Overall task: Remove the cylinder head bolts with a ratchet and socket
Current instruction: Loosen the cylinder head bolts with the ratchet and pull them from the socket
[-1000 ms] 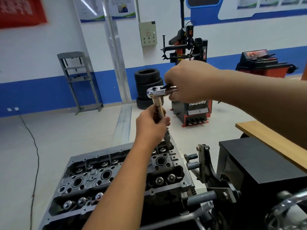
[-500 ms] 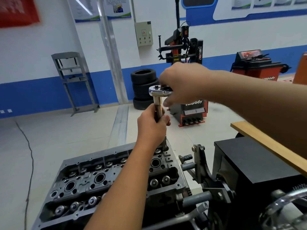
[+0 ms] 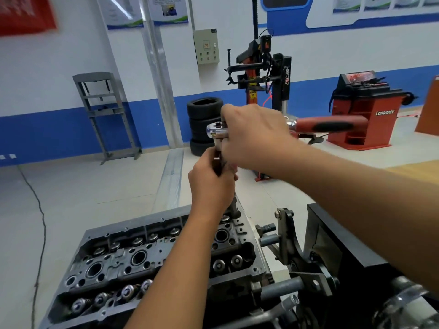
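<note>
A grey cylinder head (image 3: 133,262) with open bores and valve springs lies on an engine stand in front of me. A ratchet (image 3: 327,125) with a chrome head and a red and black handle sits atop a long extension that stands upright over the head's far right corner. My left hand (image 3: 211,184) grips the extension shaft. Below that hand the dark socket (image 3: 234,210) shows at the head's surface. My right hand (image 3: 254,136) holds the ratchet at its head end, and the handle points right. The bolt under the socket is hidden.
The stand's bracket (image 3: 299,260) and a black box (image 3: 342,236) are close on the right. A wooden bench edge (image 3: 418,165) lies behind my right forearm. Stacked tyres (image 3: 204,124), a tyre changer (image 3: 261,74), a red balancer (image 3: 363,115) and a grey press frame (image 3: 104,115) stand by the wall.
The ratchet handle has swung out to the right and now shows past my right hand. My left hand stays on the extension. The camera has shifted slightly.
</note>
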### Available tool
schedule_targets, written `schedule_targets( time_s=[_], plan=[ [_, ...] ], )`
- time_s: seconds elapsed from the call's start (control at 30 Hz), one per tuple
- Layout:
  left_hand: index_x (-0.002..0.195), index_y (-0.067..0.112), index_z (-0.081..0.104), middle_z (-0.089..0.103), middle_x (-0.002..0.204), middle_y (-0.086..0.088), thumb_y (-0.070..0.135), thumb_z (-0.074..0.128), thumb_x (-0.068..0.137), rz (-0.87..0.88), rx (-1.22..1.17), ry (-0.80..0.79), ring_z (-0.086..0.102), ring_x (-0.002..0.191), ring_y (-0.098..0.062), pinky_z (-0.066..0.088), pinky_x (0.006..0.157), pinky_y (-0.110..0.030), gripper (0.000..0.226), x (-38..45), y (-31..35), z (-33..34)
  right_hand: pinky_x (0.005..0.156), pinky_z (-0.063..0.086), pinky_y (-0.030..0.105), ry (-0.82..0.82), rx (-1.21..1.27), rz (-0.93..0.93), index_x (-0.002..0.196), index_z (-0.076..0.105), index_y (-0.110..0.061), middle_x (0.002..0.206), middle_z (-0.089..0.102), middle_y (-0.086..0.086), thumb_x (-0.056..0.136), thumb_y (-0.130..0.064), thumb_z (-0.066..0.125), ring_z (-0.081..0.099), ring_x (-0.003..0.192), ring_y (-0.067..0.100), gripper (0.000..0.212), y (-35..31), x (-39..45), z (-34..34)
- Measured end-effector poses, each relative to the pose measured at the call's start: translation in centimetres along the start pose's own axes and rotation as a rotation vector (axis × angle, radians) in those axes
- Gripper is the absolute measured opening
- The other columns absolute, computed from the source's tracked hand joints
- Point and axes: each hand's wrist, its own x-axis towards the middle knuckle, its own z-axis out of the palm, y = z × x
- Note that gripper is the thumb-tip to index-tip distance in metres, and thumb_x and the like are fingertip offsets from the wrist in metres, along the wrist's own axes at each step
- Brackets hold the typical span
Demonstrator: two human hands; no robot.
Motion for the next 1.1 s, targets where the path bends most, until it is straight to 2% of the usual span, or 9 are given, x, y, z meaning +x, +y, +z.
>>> schedule_targets(
  time_s=[0.1, 0.2, 0.33, 0.47, 0.57, 0.77, 0.9, 0.97, 1.1],
  plan=[
    [0.09, 0.022, 0.062, 0.067, 0.072, 0.019, 0.002, 0.058, 0.092, 0.045, -0.068, 0.014, 0.059, 0.063, -0.002, 0.044, 0.056, -0.013, 0.021, -0.5, 0.0, 0.5, 0.066, 0.027, 0.036, 0.225, -0.027, -0.002, 0.092, 0.055, -0.023, 0.067, 0.048, -0.004, 0.09, -0.057, 0.035, 0.049, 0.073, 0.026, 0.039, -0.5, -1.4, 1.7],
    [0.105, 0.009, 0.059, 0.066, 0.079, -0.001, 0.011, 0.054, 0.108, 0.04, -0.362, -0.116, 0.059, 0.071, -0.018, 0.051, 0.063, -0.025, 0.007, -0.8, 0.0, 0.5, 0.079, 0.031, 0.041, 0.162, 0.096, 0.034, 0.076, 0.063, -0.025, 0.066, 0.056, -0.004, 0.096, -0.062, 0.019, 0.052, 0.079, 0.024, 0.061, 0.5, 0.4, 2.1],
    [0.097, 0.006, 0.056, 0.052, 0.073, -0.009, 0.012, 0.044, 0.112, 0.029, -0.337, -0.061, 0.045, 0.065, -0.02, 0.039, 0.058, -0.031, 0.02, -0.5, 0.0, 0.8, 0.08, 0.035, 0.041, 0.105, 0.387, 0.028, 0.063, 0.05, -0.024, 0.063, 0.052, -0.002, 0.105, -0.049, 0.029, 0.056, 0.075, 0.026, 0.053, 0.3, 1.9, 2.9],
    [0.092, 0.026, 0.063, 0.063, 0.07, 0.008, 0.019, 0.061, 0.104, -0.034, -0.281, 0.04, 0.056, 0.065, -0.009, 0.048, 0.059, -0.026, 0.014, -0.2, 0.5, 2.3, 0.091, 0.028, 0.052, 0.231, 0.005, 0.409, 0.076, 0.044, -0.022, 0.073, 0.043, 0.003, 0.098, -0.067, 0.023, 0.038, 0.081, 0.025, 0.054, -2.7, 0.1, 4.2],
    [0.103, 0.024, 0.067, 0.065, 0.073, 0.015, 0.022, 0.056, 0.109, -0.098, -0.445, 0.001, 0.058, 0.069, -0.001, 0.05, 0.068, -0.026, 0.012, -0.9, 0.8, 2.7, 0.087, 0.028, 0.049, 0.434, -0.036, 0.46, 0.072, 0.043, -0.022, 0.069, 0.038, 0.003, 0.096, -0.072, 0.027, 0.034, 0.076, 0.025, 0.058, -4.4, -1.3, 4.4],
    [0.094, 0.01, 0.052, 0.039, 0.063, 0.006, 0.024, 0.042, 0.113, -0.045, -0.5, -0.109, 0.032, 0.056, -0.009, 0.027, 0.054, -0.026, 0.026, -0.7, 0.0, 1.1, 0.082, 0.04, 0.043, 0.034, 0.96, 0.057, 0.061, 0.049, -0.005, 0.055, 0.047, 0.002, 0.099, -0.04, 0.047, 0.051, 0.061, 0.02, 0.052, -0.2, 3.1, 3.3],
    [0.076, 0.014, 0.056, 0.051, 0.06, 0.003, 0.0, 0.051, 0.105, -0.062, -0.41, -0.001, 0.043, 0.055, -0.011, 0.036, 0.05, -0.024, 0.033, -0.1, 0.1, 1.5, 0.076, 0.021, 0.04, 0.175, 0.199, 0.206, 0.078, 0.048, -0.022, 0.059, 0.044, -0.005, 0.102, -0.064, 0.023, 0.049, 0.072, 0.027, 0.055, -2.9, 2.2, 3.5],
    [0.076, 0.025, 0.062, 0.06, 0.066, 0.008, 0.003, 0.056, 0.104, -0.033, -0.352, 0.005, 0.053, 0.062, -0.008, 0.045, 0.052, -0.024, 0.036, 0.0, -0.1, 1.9, 0.073, 0.02, 0.04, 0.296, -0.093, 0.168, 0.092, 0.035, -0.027, 0.061, 0.037, -0.005, 0.097, -0.071, 0.035, 0.04, 0.067, 0.026, 0.044, -2.9, -0.1, 3.1],
    [0.075, 0.038, 0.061, 0.045, 0.06, 0.012, 0.01, 0.045, 0.111, -0.08, -0.426, -0.06, 0.036, 0.054, -0.008, 0.033, 0.051, -0.026, 0.048, -0.1, 0.2, 2.1, 0.05, 0.022, 0.03, 0.147, -0.098, -0.017, 0.101, 0.037, -0.029, 0.066, 0.044, -0.003, 0.096, -0.038, 0.067, 0.044, 0.054, 0.026, 0.032, 0.7, -1.4, 0.8]
  ],
)
